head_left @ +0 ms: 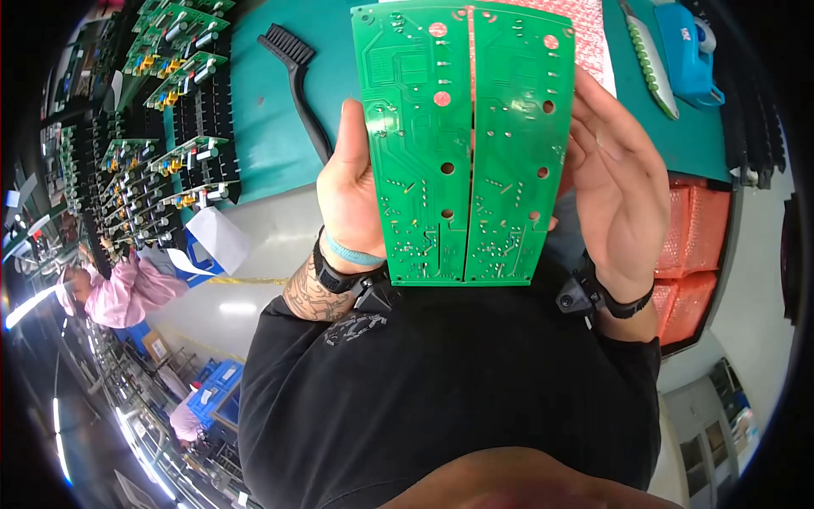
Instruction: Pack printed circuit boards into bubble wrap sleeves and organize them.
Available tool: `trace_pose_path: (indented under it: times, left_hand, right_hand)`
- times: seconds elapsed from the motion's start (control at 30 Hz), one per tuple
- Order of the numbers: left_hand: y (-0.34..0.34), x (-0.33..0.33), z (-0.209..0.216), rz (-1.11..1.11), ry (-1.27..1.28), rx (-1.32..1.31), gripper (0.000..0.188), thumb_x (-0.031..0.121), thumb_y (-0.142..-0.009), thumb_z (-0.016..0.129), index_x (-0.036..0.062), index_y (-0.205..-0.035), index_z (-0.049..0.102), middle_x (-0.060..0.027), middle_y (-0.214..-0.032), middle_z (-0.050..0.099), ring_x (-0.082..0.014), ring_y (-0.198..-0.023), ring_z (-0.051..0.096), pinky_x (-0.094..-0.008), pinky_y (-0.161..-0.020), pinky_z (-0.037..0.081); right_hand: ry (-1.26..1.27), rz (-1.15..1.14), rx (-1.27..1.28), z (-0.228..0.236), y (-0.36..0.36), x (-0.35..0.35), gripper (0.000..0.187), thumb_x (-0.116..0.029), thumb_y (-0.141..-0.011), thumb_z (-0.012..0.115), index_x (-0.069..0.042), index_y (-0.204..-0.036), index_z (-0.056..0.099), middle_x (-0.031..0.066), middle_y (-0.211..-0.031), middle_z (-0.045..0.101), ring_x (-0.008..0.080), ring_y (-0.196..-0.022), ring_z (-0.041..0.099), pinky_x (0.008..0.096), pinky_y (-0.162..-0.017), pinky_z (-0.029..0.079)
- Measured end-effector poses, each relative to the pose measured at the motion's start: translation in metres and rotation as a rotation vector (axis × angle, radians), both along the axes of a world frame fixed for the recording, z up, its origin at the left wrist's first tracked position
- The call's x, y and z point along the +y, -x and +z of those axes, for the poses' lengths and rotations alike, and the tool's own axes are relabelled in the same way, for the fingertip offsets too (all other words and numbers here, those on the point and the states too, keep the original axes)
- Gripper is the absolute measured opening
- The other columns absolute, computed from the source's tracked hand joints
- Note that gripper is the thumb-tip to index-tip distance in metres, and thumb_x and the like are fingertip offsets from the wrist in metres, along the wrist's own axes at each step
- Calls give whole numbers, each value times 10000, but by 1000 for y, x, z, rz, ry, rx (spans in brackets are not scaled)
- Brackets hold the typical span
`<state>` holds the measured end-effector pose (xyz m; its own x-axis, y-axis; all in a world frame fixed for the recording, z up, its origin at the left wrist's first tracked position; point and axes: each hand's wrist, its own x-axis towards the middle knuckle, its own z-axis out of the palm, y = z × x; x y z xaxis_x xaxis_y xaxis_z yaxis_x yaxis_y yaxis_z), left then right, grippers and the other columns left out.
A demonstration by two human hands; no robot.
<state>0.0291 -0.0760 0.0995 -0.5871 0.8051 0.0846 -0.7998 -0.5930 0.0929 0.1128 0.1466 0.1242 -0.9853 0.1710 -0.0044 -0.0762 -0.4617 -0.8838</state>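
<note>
A green circuit board panel [415, 127], split lengthwise by a narrow slot, is held up in front of my chest with its soldered side facing me. My left hand [349, 191] grips its left edge, thumb along the side and the other fingers hidden behind. At the right edge, my right hand [623, 174] is curved round the board, its fingers reaching behind the panel. Beyond my left hand, a black brush [297, 81] with a long handle lies on the green mat [254, 127].
Racks of upright populated circuit boards [182, 81] stand at the left. A blue tape dispenser [682, 51] and a green-and-white long tool [649, 64] lie at the far right. Red bubble-wrapped packs [691, 233] sit below the table's right side. A person in pink [131, 293] is at the left.
</note>
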Motion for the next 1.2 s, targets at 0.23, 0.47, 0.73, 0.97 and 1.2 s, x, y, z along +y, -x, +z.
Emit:
trace_pose_path:
  times: [0.23, 0.47, 0.73, 0.97, 1.2]
  left_hand:
    - [-6, 3, 0, 9, -91, 37, 796, 656, -1084, 264, 53, -1589, 386, -190, -1575, 480, -387, -1392, 517, -571, -1152, 424]
    - [-11, 5, 1, -5, -21, 1, 737, 628, -1089, 297, 91, -1575, 434, -192, -1567, 498, -399, -1368, 539, -572, -1136, 436]
    - [-9, 5, -1, -32, -46, 23, 775, 645, -1086, 287, 63, -1584, 402, -189, -1570, 489, -376, -1384, 527, -554, -1146, 435]
    - [-11, 5, 5, -14, 35, -100, 773, 657, -1076, 310, 76, -1572, 429, -207, -1530, 532, -399, -1335, 567, -564, -1113, 461]
    - [-6, 3, -3, -42, 2, 92, 780, 641, -1088, 286, 52, -1591, 380, -171, -1590, 466, -354, -1420, 494, -541, -1176, 407]
  right_hand:
    - [-27, 41, 63, 10, 2, -6, 594, -48, -983, 487, 143, -1535, 379, 238, -1516, 521, 292, -1368, 547, 381, -1164, 399]
    - [78, -25, 36, 16, 4, -12, 545, 10, -986, 564, 101, -1508, 438, 159, -1307, 671, 181, -1180, 643, 293, -997, 492]
    - [47, -48, 45, 16, 5, -13, 548, 5, -988, 578, 102, -1508, 437, 157, -1313, 668, 181, -1186, 639, 298, -1003, 491]
    - [37, -40, 50, 15, 4, -13, 555, 10, -985, 587, 102, -1511, 434, 158, -1319, 665, 183, -1193, 635, 305, -1012, 489]
    - [18, -35, 65, 15, 5, -10, 558, 24, -982, 589, 101, -1512, 433, 155, -1314, 667, 177, -1192, 632, 305, -1012, 488]
